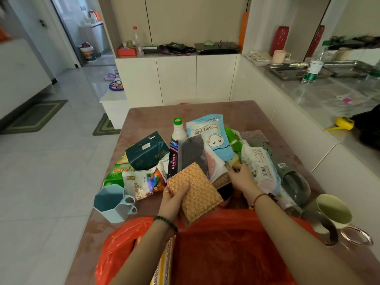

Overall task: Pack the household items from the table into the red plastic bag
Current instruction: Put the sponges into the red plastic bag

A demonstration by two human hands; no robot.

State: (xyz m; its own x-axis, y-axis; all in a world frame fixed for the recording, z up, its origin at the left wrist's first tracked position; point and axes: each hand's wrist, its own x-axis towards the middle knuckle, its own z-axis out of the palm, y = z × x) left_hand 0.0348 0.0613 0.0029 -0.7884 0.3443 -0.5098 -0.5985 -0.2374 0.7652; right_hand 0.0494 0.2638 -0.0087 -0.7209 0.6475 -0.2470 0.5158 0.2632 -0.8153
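The red plastic bag (pixel 222 247) lies open at the table's near edge, under my forearms. My left hand (pixel 174 199) grips a pack of orange scouring cloths (pixel 197 192) by its left edge, just above the bag's mouth. My right hand (pixel 241 177) reaches into the pile and pinches a small dark item; what it is stays hidden. The pile holds a dark green tissue pack (pixel 147 151), a white bottle with a green cap (pixel 178 130), a light blue glove pouch (pixel 213 134), a black packet (pixel 193 153), a white salt bag (pixel 141 184) and a wipes pack (pixel 261 161).
A light blue hexagonal cup (pixel 111 202) stands at the table's left edge. A pale green mug (pixel 333 210) and grey slippers (pixel 296 182) lie at the right. The brown table (pixel 236 110) abuts a white counter (pixel 329 95) on the right; tiled floor lies left.
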